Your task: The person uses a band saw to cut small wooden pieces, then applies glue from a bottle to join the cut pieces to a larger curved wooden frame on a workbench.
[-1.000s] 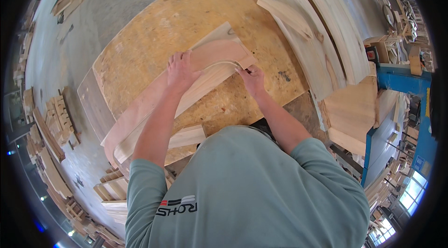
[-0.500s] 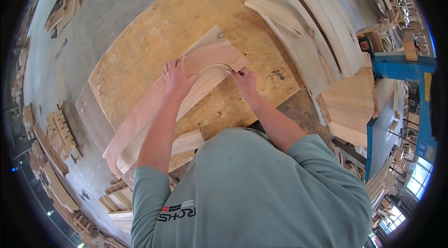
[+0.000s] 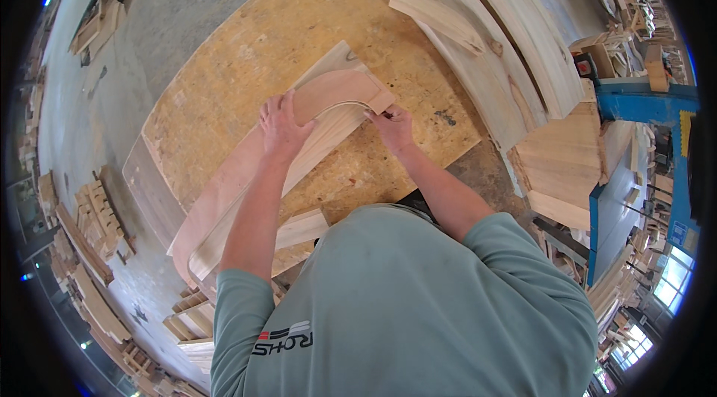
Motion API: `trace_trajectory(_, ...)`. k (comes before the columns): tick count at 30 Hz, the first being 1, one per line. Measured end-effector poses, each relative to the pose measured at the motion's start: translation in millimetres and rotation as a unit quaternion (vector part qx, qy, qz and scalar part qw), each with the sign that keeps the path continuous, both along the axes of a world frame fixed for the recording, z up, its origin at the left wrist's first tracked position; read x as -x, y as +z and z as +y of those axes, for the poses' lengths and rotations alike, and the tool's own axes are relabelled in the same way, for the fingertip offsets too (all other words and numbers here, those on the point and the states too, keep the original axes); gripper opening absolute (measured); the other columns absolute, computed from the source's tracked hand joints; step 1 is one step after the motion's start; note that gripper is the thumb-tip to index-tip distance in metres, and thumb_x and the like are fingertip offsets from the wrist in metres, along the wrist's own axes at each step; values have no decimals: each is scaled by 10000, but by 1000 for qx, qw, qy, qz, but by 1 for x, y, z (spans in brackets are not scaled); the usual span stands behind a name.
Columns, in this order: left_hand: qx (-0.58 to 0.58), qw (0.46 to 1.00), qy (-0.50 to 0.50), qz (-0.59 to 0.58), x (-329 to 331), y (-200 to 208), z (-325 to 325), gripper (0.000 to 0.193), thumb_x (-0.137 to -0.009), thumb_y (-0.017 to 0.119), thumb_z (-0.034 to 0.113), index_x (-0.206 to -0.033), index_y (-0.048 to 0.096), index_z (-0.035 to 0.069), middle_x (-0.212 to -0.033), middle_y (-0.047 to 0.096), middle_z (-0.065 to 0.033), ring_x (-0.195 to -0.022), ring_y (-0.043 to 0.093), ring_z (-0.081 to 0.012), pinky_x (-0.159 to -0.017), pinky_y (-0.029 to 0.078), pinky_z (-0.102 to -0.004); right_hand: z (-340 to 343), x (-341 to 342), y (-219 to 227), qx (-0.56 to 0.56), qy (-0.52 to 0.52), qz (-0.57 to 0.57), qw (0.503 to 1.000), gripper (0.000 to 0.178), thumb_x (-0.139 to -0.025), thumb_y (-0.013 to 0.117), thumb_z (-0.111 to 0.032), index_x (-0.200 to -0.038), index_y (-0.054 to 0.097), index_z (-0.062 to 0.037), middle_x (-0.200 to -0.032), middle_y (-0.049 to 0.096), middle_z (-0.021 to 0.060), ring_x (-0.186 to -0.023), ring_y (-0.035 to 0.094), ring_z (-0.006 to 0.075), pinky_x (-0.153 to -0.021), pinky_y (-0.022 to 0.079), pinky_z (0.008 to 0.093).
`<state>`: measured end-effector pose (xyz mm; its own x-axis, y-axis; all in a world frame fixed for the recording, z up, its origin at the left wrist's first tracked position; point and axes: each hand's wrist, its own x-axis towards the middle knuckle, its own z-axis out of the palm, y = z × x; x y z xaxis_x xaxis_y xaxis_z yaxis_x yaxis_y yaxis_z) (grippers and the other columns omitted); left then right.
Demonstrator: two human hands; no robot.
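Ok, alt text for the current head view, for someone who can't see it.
A person's left hand rests on a curved pinkish wooden piece atop a pale board; the right hand is at the piece's right end. Both pieces lie on a yellowish table, with long planks to the right.

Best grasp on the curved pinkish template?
The template is probably best gripped mid-length, across its two long edges, from above: it lies flat on the pale board, and its band is narrow enough there for the left hand to reach across.
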<state>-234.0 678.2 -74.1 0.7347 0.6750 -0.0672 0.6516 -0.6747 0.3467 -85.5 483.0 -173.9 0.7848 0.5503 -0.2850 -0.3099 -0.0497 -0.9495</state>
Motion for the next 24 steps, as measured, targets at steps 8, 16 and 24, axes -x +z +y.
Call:
trace_trajectory(8,24,1000,-12,-16,3,1,3,828,-688,846,318,-1405,504,83,-1303,484,-131,-1242,428,-346,-1097,339,-483,0,-3,-1,-54,12,47,997,135,-894,732,-8,-1027,716,13,-966,713,6,-842,644,87,-753,551,273)
trace_trajectory(16,23,999,-13,-24,2,0,2,845,-680,853,339,-1405,517,65,-1300,498,-137,-1249,431,-350,-1104,336,-470,3,-7,5,-24,9,32,999,140,-886,747,-17,-1024,725,-11,-927,719,6,-794,646,92,-694,536,267)
trace_trajectory(24,18,999,-11,-38,3,-5,2,865,-662,871,335,-1405,523,64,-1285,510,-143,-1234,443,-351,-1094,346,-467,2,-11,8,-25,38,33,998,184,-870,753,10,-1052,734,-7,-978,721,-4,-857,631,67,-734,530,254)
